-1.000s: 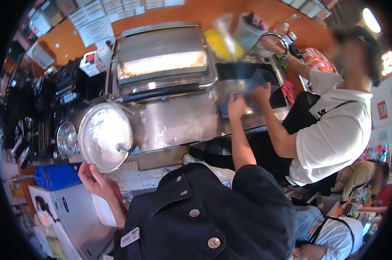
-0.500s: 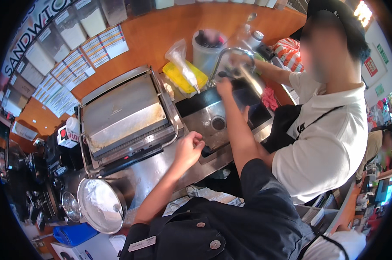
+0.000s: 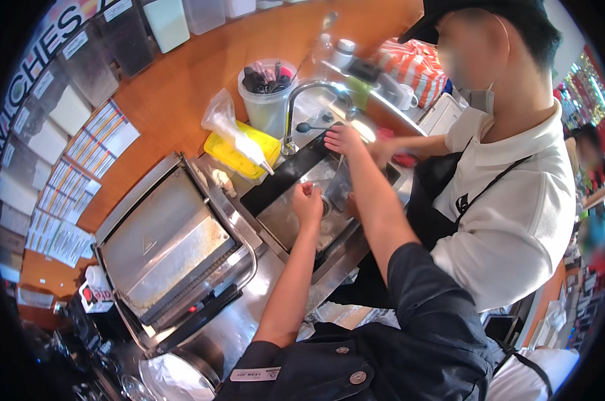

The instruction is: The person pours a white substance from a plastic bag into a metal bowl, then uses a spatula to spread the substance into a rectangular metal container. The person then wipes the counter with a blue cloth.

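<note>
My left hand (image 3: pixel 308 202) is over the near left part of the steel sink (image 3: pixel 279 224), its fingers curled in. Whatever they may hold is hidden. Farther right, my right hand (image 3: pixel 343 140) reaches under the curved tap (image 3: pixel 301 97), fingers stretched out and palm down. Just beyond its fingertips is a dark spoon-shaped piece (image 3: pixel 304 127); I cannot tell whether they touch. A co-worker's hand (image 3: pixel 382 150) is close to my right wrist. Beneath my right forearm a clear container (image 3: pixel 340 182) shows over the sink, partly hidden, with another of the co-worker's hands at its lower edge.
Left of the sink stands a closed contact grill (image 3: pixel 162 240). A piping bag (image 3: pixel 239 137) lies on a yellow tray (image 3: pixel 225 157). Behind is a tub of utensils (image 3: pixel 265 100). The co-worker (image 3: pixel 510 200) stands close on my right. A metal bowl (image 3: pixel 175 377) is at lower left.
My view has swung right. My left hand has moved from the sink's near edge to over the basin. My right hand's fingers have straightened beneath the tap. The co-worker's hand has come nearer me.
</note>
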Tool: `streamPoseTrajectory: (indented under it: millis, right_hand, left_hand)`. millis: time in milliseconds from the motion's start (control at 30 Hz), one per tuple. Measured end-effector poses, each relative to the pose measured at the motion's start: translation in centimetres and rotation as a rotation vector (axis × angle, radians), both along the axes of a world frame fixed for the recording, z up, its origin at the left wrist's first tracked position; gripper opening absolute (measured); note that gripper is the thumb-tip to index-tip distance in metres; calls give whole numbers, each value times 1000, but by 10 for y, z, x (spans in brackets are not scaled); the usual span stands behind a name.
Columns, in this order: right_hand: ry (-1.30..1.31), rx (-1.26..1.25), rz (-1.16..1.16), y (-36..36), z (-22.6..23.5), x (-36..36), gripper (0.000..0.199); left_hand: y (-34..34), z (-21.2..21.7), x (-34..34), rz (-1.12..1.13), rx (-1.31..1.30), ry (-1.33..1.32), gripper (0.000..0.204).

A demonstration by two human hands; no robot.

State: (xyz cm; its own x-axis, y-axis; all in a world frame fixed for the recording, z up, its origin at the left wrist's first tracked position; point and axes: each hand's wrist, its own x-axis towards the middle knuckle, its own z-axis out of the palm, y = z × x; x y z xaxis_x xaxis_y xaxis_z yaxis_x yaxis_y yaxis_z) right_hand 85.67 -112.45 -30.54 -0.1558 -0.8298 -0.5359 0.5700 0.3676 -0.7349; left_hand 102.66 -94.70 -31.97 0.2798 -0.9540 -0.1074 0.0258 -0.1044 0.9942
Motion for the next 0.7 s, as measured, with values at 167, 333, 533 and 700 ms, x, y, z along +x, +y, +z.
streamPoseTrajectory:
  millis: [167,333,533,700]
  right_hand:
    - [268,22,361,-23,10,-30,19]
    - [592,-122,272,3,21,-9,1]
    - [1236,-90,382,-4,-20,-75,19]
    - [1974,-138,633,-14,-33,-51,39]
  left_hand:
    - [-36,1,-38,-80,104,290,18]
    - [-134,-6,-94,33,-177,374,17]
    - [-188,-3,-162,-150,37,173,24]
    - [-185,-17,-176,60,-2,-319,30]
